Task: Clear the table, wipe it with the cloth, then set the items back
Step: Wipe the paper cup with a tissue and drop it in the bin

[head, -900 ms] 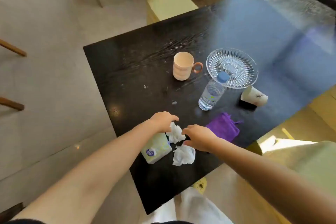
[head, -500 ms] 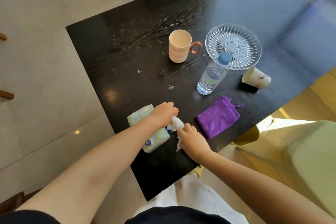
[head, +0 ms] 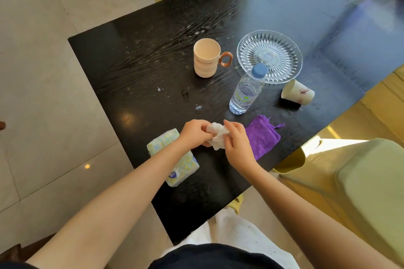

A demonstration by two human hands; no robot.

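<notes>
Crumpled white tissues (head: 217, 135) are bunched between my left hand (head: 193, 133) and my right hand (head: 237, 144), just above the near part of the black table (head: 140, 65). A soft tissue pack (head: 177, 159) lies under my left wrist. The purple cloth (head: 263, 137) lies folded right of my right hand. Farther back stand a cream mug (head: 206, 58) with an orange handle, a clear water bottle (head: 247, 90) with a blue cap, and a glass plate (head: 270, 55). A paper cup (head: 298, 95) lies on its side.
White crumbs and smears (head: 197, 107) dot the table between the mug and my hands. A pale green chair (head: 369, 183) stands at the right, a yellow bin (head: 290, 160) under the table edge. Tiled floor lies to the left.
Both hands gathered the two loose tissues from the table into one bunch and lifted it slightly. The camera moved closer and tilted down.
</notes>
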